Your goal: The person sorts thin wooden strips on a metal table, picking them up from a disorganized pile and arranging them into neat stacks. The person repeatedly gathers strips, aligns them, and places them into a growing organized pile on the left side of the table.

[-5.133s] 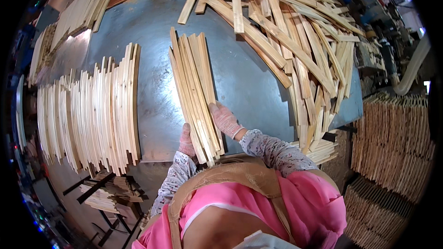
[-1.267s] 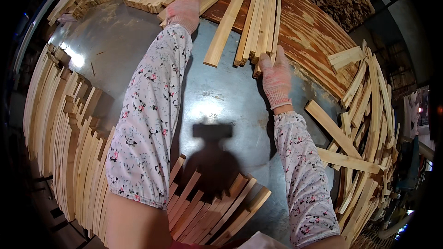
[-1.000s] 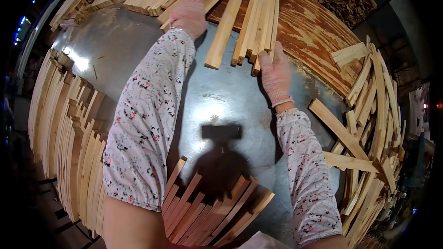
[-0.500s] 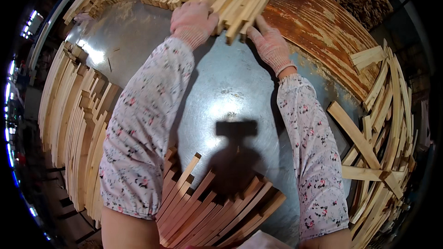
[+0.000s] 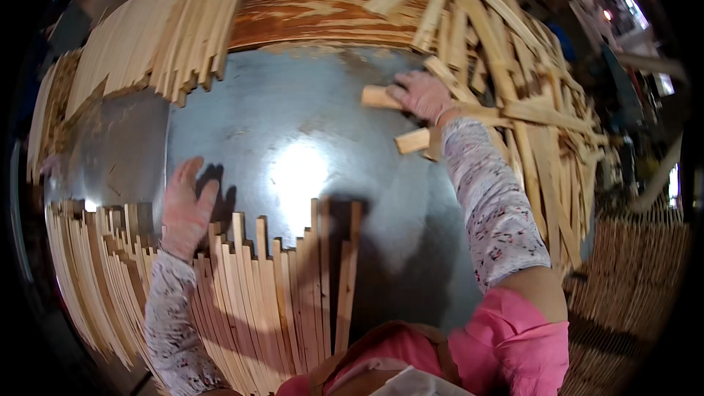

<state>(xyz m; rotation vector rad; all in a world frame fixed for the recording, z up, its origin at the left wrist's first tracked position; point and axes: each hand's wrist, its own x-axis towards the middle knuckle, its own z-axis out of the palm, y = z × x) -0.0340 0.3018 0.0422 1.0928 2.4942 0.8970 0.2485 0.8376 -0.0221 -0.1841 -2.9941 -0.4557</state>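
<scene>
My right hand (image 5: pixel 424 95), in a pale pink knit glove, is closed over a wooden strip (image 5: pixel 379 97) at the left edge of a jumbled heap of strips (image 5: pixel 539 125). The strip's blunt end sticks out to the left of my fingers. Just below it, another strip end (image 5: pixel 412 141) juts from the heap. My left hand (image 5: pixel 186 209), gloved alike, holds nothing, with thumb and fingers apart. It hovers over the metal tabletop (image 5: pixel 242 132), beside the upper ends of a row of wooden strips (image 5: pixel 257 293) lying side by side near my body.
Another row of strips (image 5: pixel 176 29) lies at the far left, beside a worn reddish-brown board (image 5: pixel 315 0). More strips (image 5: pixel 92 279) are lined up at the near left. Bundled sticks (image 5: pixel 631 279) are stacked at the lower right, beyond the table.
My view has swung right. Both hands have left the far row of strips; my right hand has moved to the heap and taken hold of a strip, while my left has drawn back toward the near row.
</scene>
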